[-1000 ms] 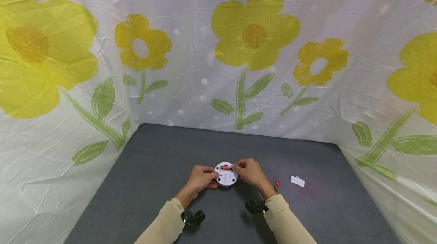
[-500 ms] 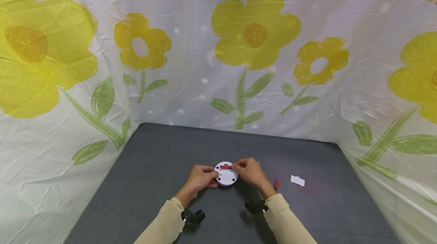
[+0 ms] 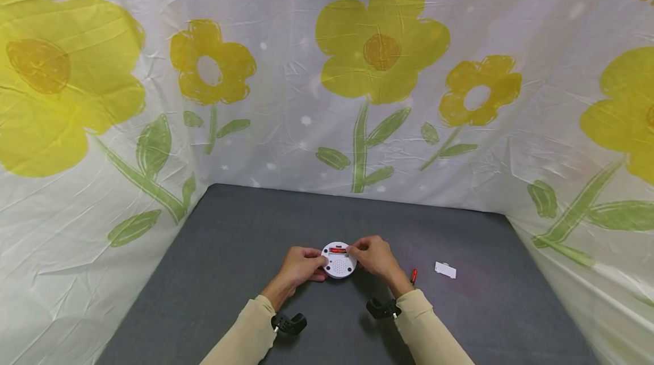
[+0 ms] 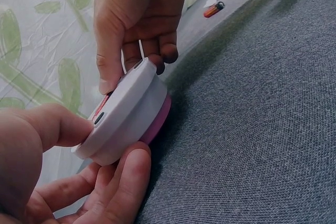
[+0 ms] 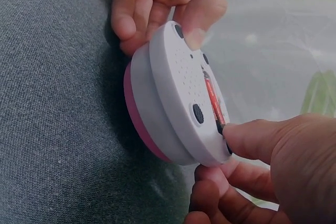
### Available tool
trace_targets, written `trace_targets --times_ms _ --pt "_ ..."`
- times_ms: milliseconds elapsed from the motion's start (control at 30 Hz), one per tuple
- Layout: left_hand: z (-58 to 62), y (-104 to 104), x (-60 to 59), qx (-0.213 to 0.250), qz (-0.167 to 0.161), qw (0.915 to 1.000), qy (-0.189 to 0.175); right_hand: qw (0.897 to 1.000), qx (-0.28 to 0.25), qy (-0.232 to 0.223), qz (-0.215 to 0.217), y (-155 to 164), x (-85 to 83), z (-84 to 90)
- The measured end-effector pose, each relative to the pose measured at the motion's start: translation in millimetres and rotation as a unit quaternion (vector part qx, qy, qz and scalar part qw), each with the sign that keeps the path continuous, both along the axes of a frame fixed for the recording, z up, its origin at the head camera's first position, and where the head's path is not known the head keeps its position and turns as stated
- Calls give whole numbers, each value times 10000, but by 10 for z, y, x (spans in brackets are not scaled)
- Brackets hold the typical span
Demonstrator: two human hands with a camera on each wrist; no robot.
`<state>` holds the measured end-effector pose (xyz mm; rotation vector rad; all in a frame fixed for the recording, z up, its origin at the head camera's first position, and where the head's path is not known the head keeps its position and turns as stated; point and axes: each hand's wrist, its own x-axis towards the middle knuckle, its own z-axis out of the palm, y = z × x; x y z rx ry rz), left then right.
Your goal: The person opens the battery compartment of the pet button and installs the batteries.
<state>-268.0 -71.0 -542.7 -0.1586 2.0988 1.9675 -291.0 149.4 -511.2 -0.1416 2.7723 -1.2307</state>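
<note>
A round white battery-powered device (image 3: 339, 267) with a pink lower edge (image 5: 142, 124) is held bottom-up over the dark cloth. Its face shows dark round feet, a patch of small holes and an open battery compartment. One red battery (image 5: 213, 99) lies in that compartment. My left hand (image 3: 300, 266) grips the device's left side, thumb on the face and fingers underneath. Opposite it, my right hand (image 3: 376, 258) holds the right rim. The right thumb (image 5: 252, 139) presses at the battery's dark end, with the other fingers curled below the rim.
A second red battery (image 3: 414, 275) lies on the dark cloth-covered table (image 3: 245, 223), right beside my right wrist. Farther right is a small white battery cover (image 3: 445, 270). A flower-printed curtain (image 3: 286, 143) encloses the table's back and sides.
</note>
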Motion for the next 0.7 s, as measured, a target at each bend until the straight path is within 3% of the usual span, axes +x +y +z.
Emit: trace_targets --times_ms 400,700 --pt "-9 -4 -4 -84 -15 10000 -22 9998 154 19 -111 -13 0 33" --pt "-17 12 1 -26 -1 10000 -11 9988 370 284 -136 -34 -1 32"
